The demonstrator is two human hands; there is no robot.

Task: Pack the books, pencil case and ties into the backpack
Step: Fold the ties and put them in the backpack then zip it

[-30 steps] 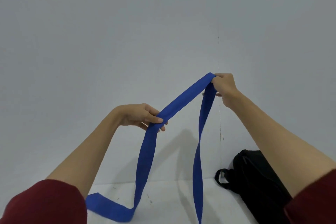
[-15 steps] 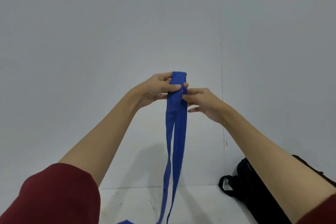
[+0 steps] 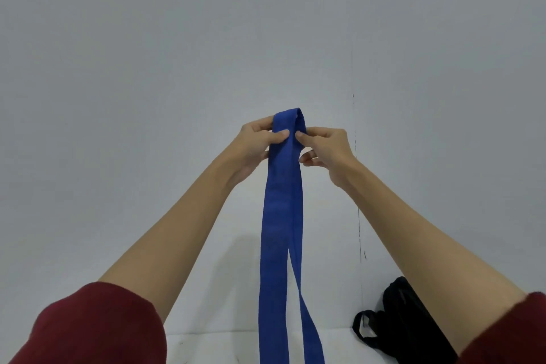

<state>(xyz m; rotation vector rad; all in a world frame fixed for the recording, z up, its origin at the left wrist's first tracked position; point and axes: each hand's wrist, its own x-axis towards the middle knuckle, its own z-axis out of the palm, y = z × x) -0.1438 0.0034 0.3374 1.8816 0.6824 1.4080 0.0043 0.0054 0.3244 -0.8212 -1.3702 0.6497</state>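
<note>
A long blue tie [image 3: 280, 216] hangs folded in half in front of me, its fold at the top and both lengths dropping out of the bottom of the view. My left hand [image 3: 257, 145] pinches the fold from the left, thumb on the front. My right hand [image 3: 328, 148] pinches it from the right, thumb beside the left thumb. The black backpack [image 3: 413, 322] lies on the white surface at the lower right, partly hidden by my right forearm. Books and pencil case are out of view.
A plain grey wall [image 3: 147, 68] fills most of the view. A strip of white table surface [image 3: 206, 349] shows along the bottom edge. The backpack's carry loop [image 3: 365, 329] sticks out to the left of the bag.
My hands came together from a wide spread, folding the tie in half. The two lengths now hang side by side, and both hands hold the fold slightly lower and more centred.
</note>
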